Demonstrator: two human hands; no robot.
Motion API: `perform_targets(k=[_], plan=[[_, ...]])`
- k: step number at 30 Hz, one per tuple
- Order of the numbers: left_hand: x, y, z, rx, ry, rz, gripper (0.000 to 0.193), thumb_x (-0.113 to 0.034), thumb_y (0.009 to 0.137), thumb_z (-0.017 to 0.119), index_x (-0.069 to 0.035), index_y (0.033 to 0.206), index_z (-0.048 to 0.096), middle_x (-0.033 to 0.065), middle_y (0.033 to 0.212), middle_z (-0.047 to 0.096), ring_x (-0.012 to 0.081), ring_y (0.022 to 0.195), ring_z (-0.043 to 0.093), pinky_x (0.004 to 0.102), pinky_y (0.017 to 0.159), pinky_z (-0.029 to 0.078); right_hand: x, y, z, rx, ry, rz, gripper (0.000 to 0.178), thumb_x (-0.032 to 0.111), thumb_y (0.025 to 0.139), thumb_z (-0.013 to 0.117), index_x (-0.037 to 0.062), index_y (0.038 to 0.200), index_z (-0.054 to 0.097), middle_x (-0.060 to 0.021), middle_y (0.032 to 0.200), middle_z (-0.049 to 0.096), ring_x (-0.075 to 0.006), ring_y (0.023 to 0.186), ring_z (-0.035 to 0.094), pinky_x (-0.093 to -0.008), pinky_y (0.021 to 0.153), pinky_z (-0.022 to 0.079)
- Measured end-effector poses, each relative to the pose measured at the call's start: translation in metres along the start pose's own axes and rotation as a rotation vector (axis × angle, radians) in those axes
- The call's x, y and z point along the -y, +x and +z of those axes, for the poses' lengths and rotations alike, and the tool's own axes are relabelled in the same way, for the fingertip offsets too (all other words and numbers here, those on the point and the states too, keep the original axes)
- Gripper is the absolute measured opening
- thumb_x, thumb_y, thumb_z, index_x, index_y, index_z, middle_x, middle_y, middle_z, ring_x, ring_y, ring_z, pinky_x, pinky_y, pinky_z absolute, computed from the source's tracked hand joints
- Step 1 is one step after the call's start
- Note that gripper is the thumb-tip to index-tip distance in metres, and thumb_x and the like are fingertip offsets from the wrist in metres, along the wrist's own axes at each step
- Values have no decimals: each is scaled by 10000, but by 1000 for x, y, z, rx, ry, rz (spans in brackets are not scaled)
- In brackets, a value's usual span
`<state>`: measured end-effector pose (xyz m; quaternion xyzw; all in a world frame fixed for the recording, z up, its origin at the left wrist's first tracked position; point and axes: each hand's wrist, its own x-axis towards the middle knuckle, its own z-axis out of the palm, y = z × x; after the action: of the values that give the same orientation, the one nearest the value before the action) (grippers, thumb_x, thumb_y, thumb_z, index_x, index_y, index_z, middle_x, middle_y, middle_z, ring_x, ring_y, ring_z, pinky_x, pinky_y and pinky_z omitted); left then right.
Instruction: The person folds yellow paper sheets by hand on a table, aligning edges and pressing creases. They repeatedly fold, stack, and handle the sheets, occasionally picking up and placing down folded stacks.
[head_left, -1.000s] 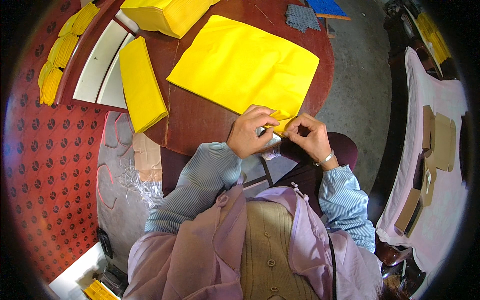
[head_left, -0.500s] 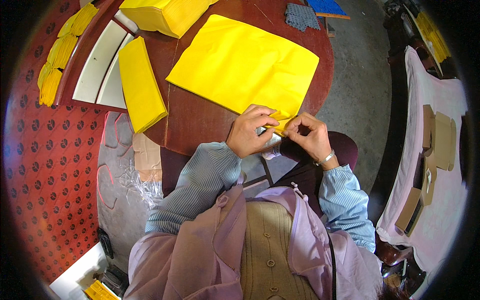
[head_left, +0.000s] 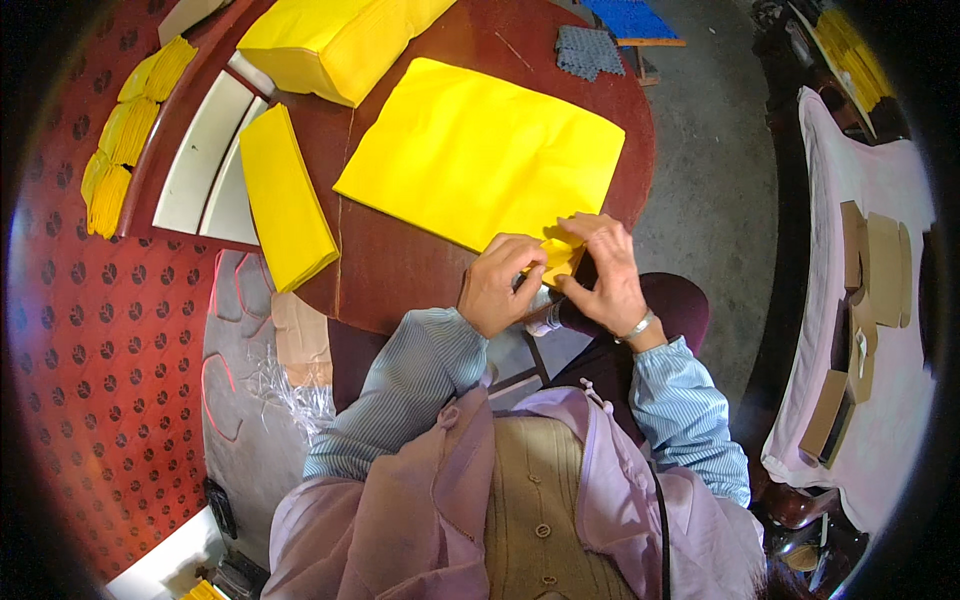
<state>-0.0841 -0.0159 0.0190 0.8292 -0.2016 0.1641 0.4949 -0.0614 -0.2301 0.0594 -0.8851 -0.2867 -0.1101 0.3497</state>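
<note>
A wide stack of yellow sheets (head_left: 480, 150), paper or thin cloth, lies on the dark red round table (head_left: 400, 270). At its near right corner is a small folded yellow piece (head_left: 562, 262); whether it joins the stack is hidden by my fingers. My left hand (head_left: 502, 285) is closed, pinching the left side of this piece between thumb and fingers. On the other side, my right hand (head_left: 610, 275) has its long fingers over the piece's far edge and its thumb at the near edge, gripping it between them.
Left of the stack lies a narrow folded yellow bundle (head_left: 285, 195); behind it sits a thick yellow pile (head_left: 340, 50). A grey textured mat (head_left: 590, 52) rests at the table's far edge. Opened brown cardboard boxes (head_left: 860, 290) lie on a pale pink cloth (head_left: 800, 400) at right.
My right hand has shifted from a tight pinch to a wider hold, its fingers reaching over the folded piece. That piece looks more opened out. The whole view has shifted slightly.
</note>
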Motion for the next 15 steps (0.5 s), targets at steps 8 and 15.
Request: perform_targets(k=[8,15], plan=[[-4,-6,4,9,-138,-177,256,-51,964,686,2,1197,596,207,1169,701,376,1080,722,420,937,594,-3,4,14,31,-39,-35,484,171,821,793,90,1287,690,-131,1078,721,-352,1087,691,-572,1227,378],[-5,10,-16,149,-150,-267,249,-32,984,640,-18,1219,559,228,1170,702,388,1132,716,423,970,588,4,7,14,28,-145,-82,459,187,782,849,123,1211,698,-88,1067,712,-298,1091,680,-564,1215,365]])
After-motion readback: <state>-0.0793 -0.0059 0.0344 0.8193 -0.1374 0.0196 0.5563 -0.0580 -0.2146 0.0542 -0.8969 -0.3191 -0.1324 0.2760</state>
